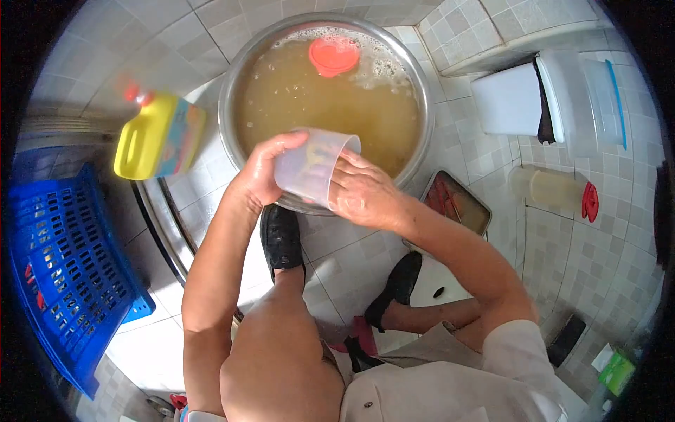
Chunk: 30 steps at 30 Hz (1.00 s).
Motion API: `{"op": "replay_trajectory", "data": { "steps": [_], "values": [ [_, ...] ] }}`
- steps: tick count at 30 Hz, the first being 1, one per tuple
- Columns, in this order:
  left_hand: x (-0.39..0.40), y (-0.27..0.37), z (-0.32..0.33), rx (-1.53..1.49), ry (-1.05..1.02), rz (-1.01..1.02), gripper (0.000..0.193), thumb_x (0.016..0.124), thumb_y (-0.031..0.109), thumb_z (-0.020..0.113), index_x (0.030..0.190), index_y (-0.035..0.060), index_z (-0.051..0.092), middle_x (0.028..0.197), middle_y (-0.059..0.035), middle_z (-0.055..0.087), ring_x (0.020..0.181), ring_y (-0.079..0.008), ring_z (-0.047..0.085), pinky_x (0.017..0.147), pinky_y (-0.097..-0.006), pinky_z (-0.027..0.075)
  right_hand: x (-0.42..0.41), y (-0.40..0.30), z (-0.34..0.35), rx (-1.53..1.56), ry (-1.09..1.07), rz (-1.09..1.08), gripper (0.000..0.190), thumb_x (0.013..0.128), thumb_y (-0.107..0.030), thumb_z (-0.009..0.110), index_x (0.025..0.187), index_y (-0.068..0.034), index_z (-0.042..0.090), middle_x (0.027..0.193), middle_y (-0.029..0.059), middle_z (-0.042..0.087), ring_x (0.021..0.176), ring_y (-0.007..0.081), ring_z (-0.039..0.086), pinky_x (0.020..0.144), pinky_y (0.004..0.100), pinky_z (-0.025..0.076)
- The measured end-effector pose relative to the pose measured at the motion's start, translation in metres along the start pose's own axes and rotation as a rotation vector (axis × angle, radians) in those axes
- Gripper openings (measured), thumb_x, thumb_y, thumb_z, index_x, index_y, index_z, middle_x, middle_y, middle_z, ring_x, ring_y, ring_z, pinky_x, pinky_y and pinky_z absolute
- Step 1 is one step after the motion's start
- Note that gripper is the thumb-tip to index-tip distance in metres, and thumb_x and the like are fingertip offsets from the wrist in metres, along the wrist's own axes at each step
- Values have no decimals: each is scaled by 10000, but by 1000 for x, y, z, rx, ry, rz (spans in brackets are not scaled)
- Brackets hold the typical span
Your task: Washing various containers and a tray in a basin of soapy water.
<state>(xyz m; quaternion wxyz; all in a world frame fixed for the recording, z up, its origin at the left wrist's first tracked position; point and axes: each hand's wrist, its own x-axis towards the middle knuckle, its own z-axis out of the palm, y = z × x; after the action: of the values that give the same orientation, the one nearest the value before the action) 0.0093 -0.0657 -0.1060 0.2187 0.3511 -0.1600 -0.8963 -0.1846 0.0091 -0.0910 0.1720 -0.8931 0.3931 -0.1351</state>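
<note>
A translucent plastic container (pixel 311 166) lies tilted on its side over the near rim of a large metal basin (pixel 224 105). My left hand (pixel 266 166) grips its closed end, thumb on top. My right hand (pixel 366 187) reaches in at the open mouth, some fingers inside and the thumb hidden. Cloudy brownish water (pixel 311 100) with foam at the far edge fills much of the basin. In it, near the far side, floats a red plastic lid (pixel 334 55).
A yellow detergent jug (pixel 158 140) stands left of the basin, above a blue plastic crate (pixel 74 264). At right are a shallow tray with red items (pixel 477 213), stacked white and clear containers (pixel 509 100), and a tall container with a red lid (pixel 559 187). My feet are on the tiled floor (pixel 343 253).
</note>
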Motion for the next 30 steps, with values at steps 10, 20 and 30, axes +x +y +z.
{"op": "replay_trajectory", "data": {
  "steps": [10, 20, 30],
  "values": [
    [13, -26, -8, 97, 72, 263, 608, 774, 373, 673, 1262, 67, 476, 1134, -110, 570, 1045, -247, 564, 868, -374, 480, 7, -39, -1, 1216, 264, 507, 320, 938, -171, 533, 1206, 4, 535, 1192, 133, 567, 1132, 247, 544, 1011, 381, 384],
    [5, -14, 9, 149, -25, 197, 668, 770, 426, 659, 1291, 55, 470, 1155, -132, 563, 1074, -251, 558, 931, -396, 458, 3, -31, -6, 530, 226, 163, 396, 859, -121, 595, 1249, -73, 545, 1245, 150, 565, 1179, 306, 528, 1036, 412, 380],
    [12, -37, 13, 418, -30, 495, 709, 782, 454, 653, 1349, 85, 443, 1204, -138, 562, 1082, -271, 564, 879, -436, 496, -14, -9, -13, 800, 22, 285, 325, 885, -151, 582, 1173, -1, 570, 1208, 168, 567, 1180, 361, 508, 1055, 452, 353]
  ]
}}
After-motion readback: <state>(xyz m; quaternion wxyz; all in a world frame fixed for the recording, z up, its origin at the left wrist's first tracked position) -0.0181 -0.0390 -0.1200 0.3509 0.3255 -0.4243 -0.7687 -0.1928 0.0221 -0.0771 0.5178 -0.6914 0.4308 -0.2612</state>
